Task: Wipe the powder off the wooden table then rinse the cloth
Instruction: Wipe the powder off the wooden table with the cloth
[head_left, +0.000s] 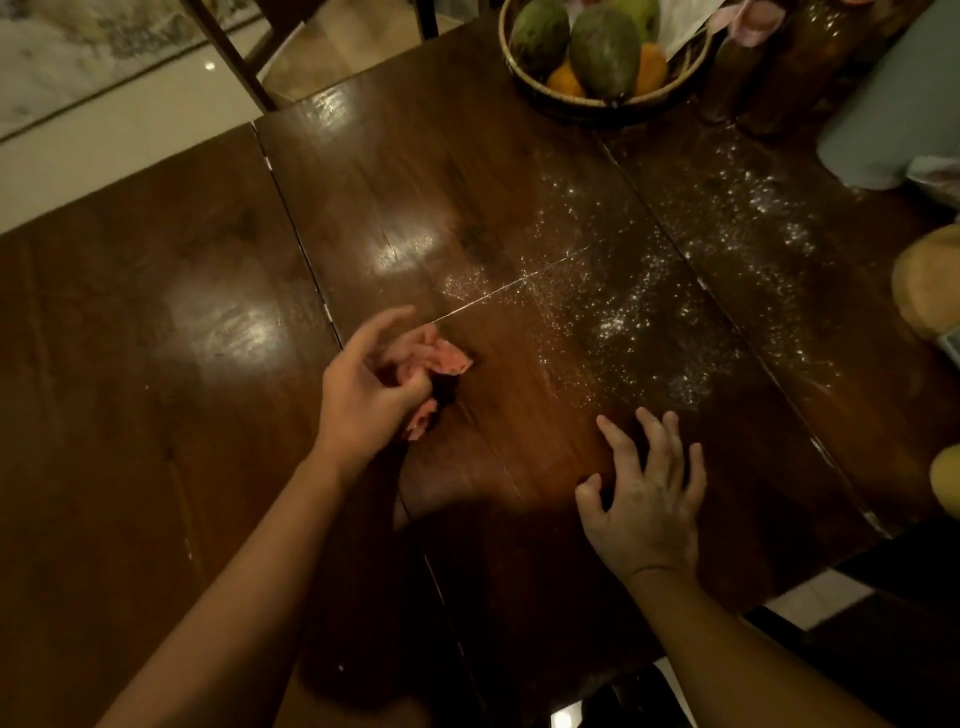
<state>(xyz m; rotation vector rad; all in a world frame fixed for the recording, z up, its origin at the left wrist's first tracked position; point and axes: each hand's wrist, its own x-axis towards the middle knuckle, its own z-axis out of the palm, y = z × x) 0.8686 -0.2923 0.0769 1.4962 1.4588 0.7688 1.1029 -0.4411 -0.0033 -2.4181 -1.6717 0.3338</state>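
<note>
- One worktop (156, 338) of dark, glossy wood fills most of the view.
- One cloth (441, 357), pink and crumpled into a wad, lies on the worktop near its middle. This is the thing to wipe with.
- The left hand (366, 400) is on the cloth from the near-left side. Its fingers (384, 325) are curled round the wad and grip it, and pink folds show above and below the fist.
- The right hand (647, 501) is to the right of the cloth and nearer the person, apart from it. Its fingers are spread and fairly straight, holding nothing, with the tips down on the wood.
- One wide scatter of white powder (623, 325) begins just beyond and to the right of the cloth. It runs on to the far right, and some of it lines a seam in the wood.
- One woven basket (524, 85) stands well beyond the cloth, far right. In it are three green mangoes (605, 52) and two orange fruits (563, 82).
- Dark jars (753, 73) stand right of the basket, dusted white. Their number is hard to tell.
- One grey-blue roll (883, 114) lies farther right still.
- Two yellow rounded things (930, 283), cut off by the right edge, lie well right of the cloth.
</note>
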